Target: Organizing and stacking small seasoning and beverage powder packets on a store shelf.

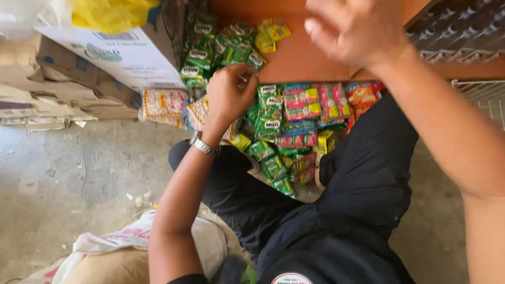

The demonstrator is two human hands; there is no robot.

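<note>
Between the person's knees, on the floor against an orange-brown wooden surface [300,58], lies a heap of small glossy foil sachets [286,123]: green ones, pink and blue ones, yellow ones and a few orange-red ones at the right edge. The sachets are flat, rectangular and crinkled, overlapping loosely; a second cluster of green sachets [210,52] lies further up beside a white cardboard box [126,55].

Left hand [229,94], with a metal wristwatch [204,144] at the wrist, rests on the upper left part of the heap. Its fingers are curled tight inward, knuckles up; whether they pinch a sachet cannot be told, since the fingertips are turned away.

Right hand [352,29] is raised above the wooden surface, well apart from the heap. It is motion-blurred and cut off by the top edge; the fingers look loosely bent with nothing seen in them, though their exact spread cannot be told.

Dark trousers [363,179] cover part of the heap's lower right edge. Pale printed packets [165,105] lie left of the heap. A white wire rack [486,97] is cut off at the right edge. Flooring is rough grey concrete [79,173].
</note>
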